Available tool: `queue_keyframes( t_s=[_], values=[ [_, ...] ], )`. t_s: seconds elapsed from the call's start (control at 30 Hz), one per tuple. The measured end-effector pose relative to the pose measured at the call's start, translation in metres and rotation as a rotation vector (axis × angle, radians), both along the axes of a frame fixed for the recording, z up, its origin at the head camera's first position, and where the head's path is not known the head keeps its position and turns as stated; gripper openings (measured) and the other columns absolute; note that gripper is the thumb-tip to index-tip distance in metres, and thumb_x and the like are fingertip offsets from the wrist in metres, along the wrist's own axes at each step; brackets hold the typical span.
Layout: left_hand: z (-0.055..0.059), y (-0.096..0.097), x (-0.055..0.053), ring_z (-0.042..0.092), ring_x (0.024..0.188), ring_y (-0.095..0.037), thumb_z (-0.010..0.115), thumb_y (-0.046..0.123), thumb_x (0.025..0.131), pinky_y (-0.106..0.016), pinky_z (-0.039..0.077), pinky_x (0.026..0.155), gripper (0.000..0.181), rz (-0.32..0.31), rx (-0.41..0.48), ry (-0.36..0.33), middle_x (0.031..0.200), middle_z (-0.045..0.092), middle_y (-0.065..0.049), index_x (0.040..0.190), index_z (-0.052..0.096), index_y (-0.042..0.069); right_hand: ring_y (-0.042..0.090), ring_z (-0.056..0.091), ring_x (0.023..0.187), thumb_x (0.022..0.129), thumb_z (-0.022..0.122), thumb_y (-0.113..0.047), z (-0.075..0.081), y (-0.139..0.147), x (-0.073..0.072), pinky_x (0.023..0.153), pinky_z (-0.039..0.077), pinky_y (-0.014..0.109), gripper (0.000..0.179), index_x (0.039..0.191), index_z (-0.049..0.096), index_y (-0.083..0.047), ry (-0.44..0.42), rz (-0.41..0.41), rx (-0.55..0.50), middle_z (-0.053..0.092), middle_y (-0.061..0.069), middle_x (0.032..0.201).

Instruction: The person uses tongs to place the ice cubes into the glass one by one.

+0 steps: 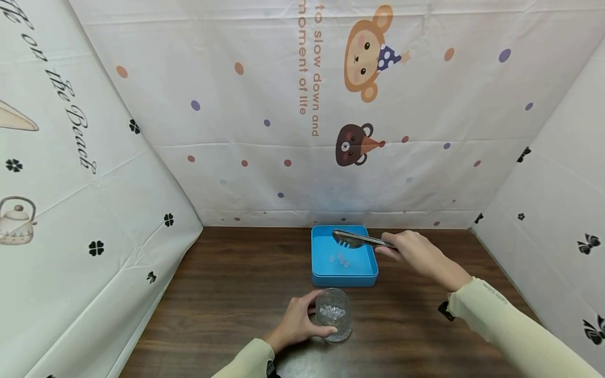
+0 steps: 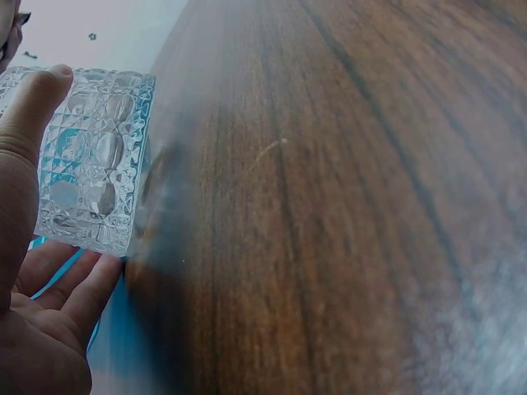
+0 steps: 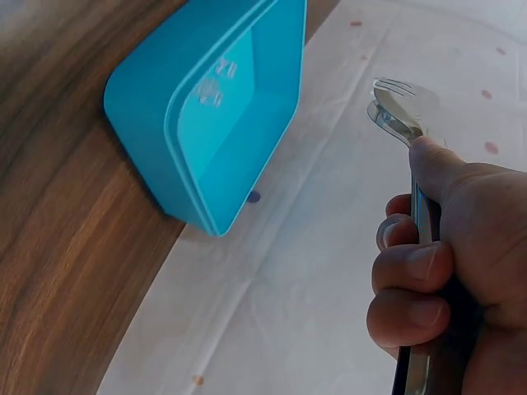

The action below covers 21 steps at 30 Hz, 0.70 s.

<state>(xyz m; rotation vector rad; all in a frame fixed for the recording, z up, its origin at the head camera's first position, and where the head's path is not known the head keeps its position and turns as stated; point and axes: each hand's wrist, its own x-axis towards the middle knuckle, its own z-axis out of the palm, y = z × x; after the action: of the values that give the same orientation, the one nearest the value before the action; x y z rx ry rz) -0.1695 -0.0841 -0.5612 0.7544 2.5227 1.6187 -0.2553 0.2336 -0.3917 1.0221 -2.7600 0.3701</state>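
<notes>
My left hand [image 1: 299, 321] holds a clear cut-glass tumbler [image 1: 342, 323] upright on the table, thumb on the near side and fingers behind. Small clear pieces [image 1: 332, 312] lie inside the tumbler. In the left wrist view, the raised pattern of the tumbler [image 2: 103, 156] shows between thumb and fingertips. My right hand [image 1: 416, 253] grips metal serving tongs [image 1: 352, 240] over a light-blue box [image 1: 345, 281]. One tong end has fork prongs, the other is rounded, as the tongs [image 3: 397, 111] show in the right wrist view. Whether anything sits between them, I cannot tell. Several clear pieces [image 1: 341, 260] rest in the box.
The dark wood table [image 1: 236, 294] meets a printed white cloth wall [image 1: 264, 184] just behind the box. More cloth walls rise at the left [image 1: 118, 231] and right [image 1: 548, 220]. The tumbler stands in front of the box, close to its near wall.
</notes>
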Motion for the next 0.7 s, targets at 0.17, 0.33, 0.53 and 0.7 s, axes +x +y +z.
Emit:
queue_keyframes(
  t_s=[0.17, 0.33, 0.53, 0.7],
  values=[
    [0.000, 0.000, 0.000, 0.069, 0.109, -0.014, 0.090, 0.045, 0.078, -0.020, 0.057, 0.088, 0.077, 0.007, -0.008, 0.015, 0.128, 0.067, -0.007, 0.142, 0.058, 0.014, -0.001, 0.031, 0.049, 0.099, 0.071, -0.023, 0.001, -0.004, 0.015, 0.049, 0.030, 0.020, 0.034, 0.075, 0.047, -0.021, 0.023, 0.060, -0.027, 0.032, -0.013, 0.059],
    [0.000, 0.000, 0.001, 0.069, 0.110, -0.014, 0.089, 0.046, 0.078, -0.020, 0.056, 0.089, 0.077, 0.010, -0.018, 0.018, 0.128, 0.067, -0.007, 0.141, 0.058, 0.015, -0.003, 0.031, 0.051, 0.099, 0.071, -0.022, 0.001, -0.007, 0.029, 0.048, 0.030, 0.018, 0.031, 0.077, 0.048, -0.022, 0.013, 0.095, -0.035, 0.031, -0.016, 0.060],
    [0.000, 0.000, 0.001, 0.069, 0.109, -0.012, 0.089, 0.047, 0.078, -0.020, 0.057, 0.088, 0.077, 0.014, -0.032, 0.028, 0.127, 0.068, -0.006, 0.141, 0.059, 0.015, -0.005, 0.031, 0.053, 0.100, 0.070, -0.023, -0.003, -0.009, 0.044, 0.049, 0.030, 0.017, 0.030, 0.078, 0.049, -0.024, -0.008, 0.129, -0.044, 0.030, -0.018, 0.062],
    [-0.001, 0.000, 0.000, 0.070, 0.107, -0.012, 0.089, 0.046, 0.079, -0.022, 0.058, 0.088, 0.076, 0.013, -0.033, 0.030, 0.126, 0.068, -0.007, 0.141, 0.059, 0.015, -0.006, 0.029, 0.053, 0.100, 0.069, -0.023, -0.008, -0.010, 0.052, 0.049, 0.031, 0.016, 0.030, 0.078, 0.048, -0.025, -0.028, 0.166, -0.066, 0.032, -0.020, 0.062]
  ],
)
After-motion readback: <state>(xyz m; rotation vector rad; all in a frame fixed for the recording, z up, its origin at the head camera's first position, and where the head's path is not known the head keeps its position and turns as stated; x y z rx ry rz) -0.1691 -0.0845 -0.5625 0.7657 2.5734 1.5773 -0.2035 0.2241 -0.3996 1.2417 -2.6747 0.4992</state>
